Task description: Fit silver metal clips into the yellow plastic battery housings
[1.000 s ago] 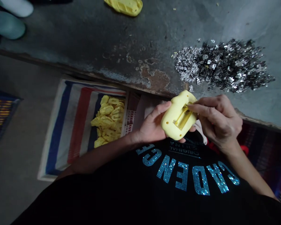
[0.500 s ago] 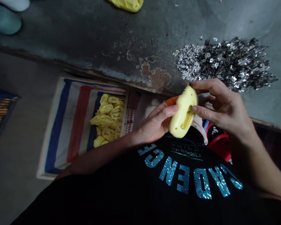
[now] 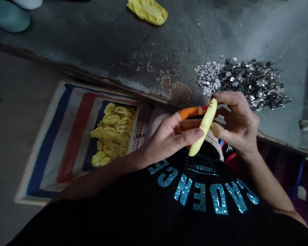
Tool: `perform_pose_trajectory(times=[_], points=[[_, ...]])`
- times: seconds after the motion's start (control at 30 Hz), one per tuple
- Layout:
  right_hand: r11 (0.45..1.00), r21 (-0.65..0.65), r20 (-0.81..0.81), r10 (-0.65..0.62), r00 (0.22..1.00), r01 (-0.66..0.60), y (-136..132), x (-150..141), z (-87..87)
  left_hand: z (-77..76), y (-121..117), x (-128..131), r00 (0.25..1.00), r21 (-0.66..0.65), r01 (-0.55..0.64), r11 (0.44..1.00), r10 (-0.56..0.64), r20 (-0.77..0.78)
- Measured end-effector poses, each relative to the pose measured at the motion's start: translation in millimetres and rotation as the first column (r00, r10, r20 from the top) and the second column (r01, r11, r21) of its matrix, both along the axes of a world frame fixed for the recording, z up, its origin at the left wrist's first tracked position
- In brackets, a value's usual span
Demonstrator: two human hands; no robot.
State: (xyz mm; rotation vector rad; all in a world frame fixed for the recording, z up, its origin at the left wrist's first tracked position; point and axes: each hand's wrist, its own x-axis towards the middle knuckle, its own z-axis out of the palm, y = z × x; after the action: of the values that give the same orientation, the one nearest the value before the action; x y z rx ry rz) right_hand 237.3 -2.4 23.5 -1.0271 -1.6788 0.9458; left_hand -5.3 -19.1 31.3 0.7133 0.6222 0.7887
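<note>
My left hand and my right hand both grip a pale yellow moulded plastic part, which is turned edge-on so its face is hidden. The left fingers press one side, and one finger wears an orange fingertip cover. The right thumb and fingers pinch the upper part from the other side. A heap of small shiny metal clips lies just beyond my right hand on the concrete slab.
A crate lined with striped cloth holds several yellow parts to my left. Another yellow part lies on the worn concrete slab, and teal slippers stand at top left. A dark red crate sits lower right.
The yellow part has turned from showing its flat face with a slot to standing edge-on between my hands. The orange fingertip cover now shows fully, and the view has shifted slightly.
</note>
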Motion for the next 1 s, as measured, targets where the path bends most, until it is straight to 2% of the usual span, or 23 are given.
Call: perform_pose_trajectory(times=[0.13, 0.3, 0.43, 0.5, 0.6, 0.67, 0.83, 1.0], points=[[0.99, -0.109, -0.096, 0.075, 0.993, -0.085, 1.8, 5.3, -1.7, -4.0, 2.8, 2.5, 0.997, -0.108, 0.002, 0.994, 0.007, 0.077], [0.96, -0.268, -0.125, 0.051, 0.991, -0.084, 2.8, 8.9, 14.6, -3.8, 3.5, 12.2, 0.989, -0.211, 0.017, 0.977, 0.014, 0.144], [0.946, -0.308, -0.136, 0.057, 0.989, -0.097, 1.5, 12.7, 20.6, 1.6, 1.3, 18.5, 0.992, -0.255, -0.059, 0.965, 0.086, 0.096], [0.949, -0.301, -0.103, 0.063, 0.993, -0.092, 2.5, 15.6, 19.9, 0.8, 1.3, 19.3, 0.994, -0.24, -0.052, 0.969, 0.074, 0.084], [0.967, -0.239, -0.002, 0.095, 0.995, -0.092, 5.6, 20.0, 19.8, -3.1, 1.1, 17.9, 0.997, -0.176, 0.011, 0.984, 0.002, 0.071], [0.984, -0.159, 0.096, 0.1, 0.99, -0.084, 6.4, 22.2, 21.8, -4.1, -0.6, 16.8, 1.0, -0.136, -0.001, 0.991, 0.004, 0.027], [0.994, 0.077, 0.278, 0.057, 0.959, -0.082, -4.3, 22.6, 24.5, 4.6, -9.9, 16.1, 0.999, 0.014, 0.015, 1.0, -0.014, -0.046], [0.971, 0.235, 0.26, -0.1, 0.96, 0.038, -25.2, 21.5, 1.8, 12.7, -22.2, 6.5, 0.968, 0.285, 0.075, 0.956, -0.001, -0.251]])
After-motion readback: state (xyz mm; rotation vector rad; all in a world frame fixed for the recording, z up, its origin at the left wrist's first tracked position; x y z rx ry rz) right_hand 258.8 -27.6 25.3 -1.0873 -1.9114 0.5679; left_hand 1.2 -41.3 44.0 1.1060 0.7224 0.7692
